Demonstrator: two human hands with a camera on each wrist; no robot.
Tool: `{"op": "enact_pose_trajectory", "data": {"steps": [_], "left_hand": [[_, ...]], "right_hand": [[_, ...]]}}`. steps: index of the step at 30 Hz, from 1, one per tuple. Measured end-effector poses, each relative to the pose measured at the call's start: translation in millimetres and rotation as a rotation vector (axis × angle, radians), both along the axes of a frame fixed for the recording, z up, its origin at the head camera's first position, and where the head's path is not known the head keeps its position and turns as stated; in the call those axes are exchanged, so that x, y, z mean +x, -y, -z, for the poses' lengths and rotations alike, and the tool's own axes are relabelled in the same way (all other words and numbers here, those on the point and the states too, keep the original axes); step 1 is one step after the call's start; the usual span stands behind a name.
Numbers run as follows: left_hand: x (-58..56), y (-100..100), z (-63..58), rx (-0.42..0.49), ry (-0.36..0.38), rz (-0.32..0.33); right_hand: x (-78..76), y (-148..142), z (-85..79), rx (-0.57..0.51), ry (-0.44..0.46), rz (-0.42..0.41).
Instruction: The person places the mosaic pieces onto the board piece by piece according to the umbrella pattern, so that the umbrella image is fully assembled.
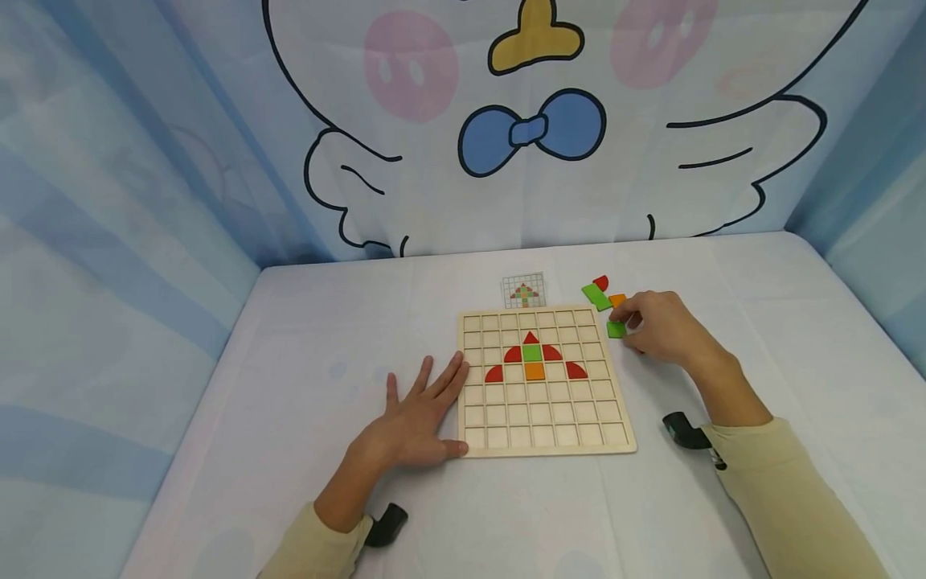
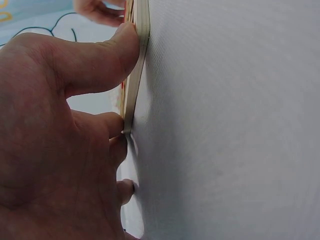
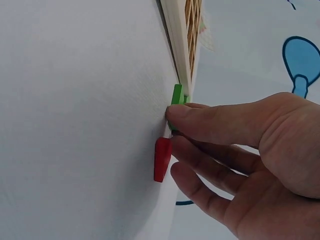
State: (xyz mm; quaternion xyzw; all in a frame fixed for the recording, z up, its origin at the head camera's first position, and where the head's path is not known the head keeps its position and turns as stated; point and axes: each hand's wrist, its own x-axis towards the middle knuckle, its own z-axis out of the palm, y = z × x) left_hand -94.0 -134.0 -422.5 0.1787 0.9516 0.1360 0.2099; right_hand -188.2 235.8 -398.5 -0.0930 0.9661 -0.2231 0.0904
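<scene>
1 board (image 1: pixel 518 414): 5 red tiles (image 1: pixel 530 338), 1 green (image 1: pixel 531 353), 1 orange (image 1: pixel 534 371); left hand (image 1: pixel 414 425) touches it, straight-fingered; right hand (image 1: pixel 660 328) pinches green square (image 1: pixel 616 330)

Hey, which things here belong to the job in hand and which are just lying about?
In the job:
wooden grid board, left hand touching it
coloured tiles set in it
green tile pinched by the right hand
loose tiles beside the board
small pattern card

Just surroundings, no stray objects seen:
white tablecloth
cartoon-print curtain
black wrist devices
</scene>
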Motion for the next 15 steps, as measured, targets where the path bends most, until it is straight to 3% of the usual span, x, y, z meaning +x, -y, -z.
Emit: {"op": "enact_pose_trajectory", "data": {"steps": [15], "left_hand": [[0.0,0.7,-0.1,0.008,0.006,0.004]], "right_hand": [[4.6,3.2,-6.3,-0.015,-0.020,-0.046]]}}
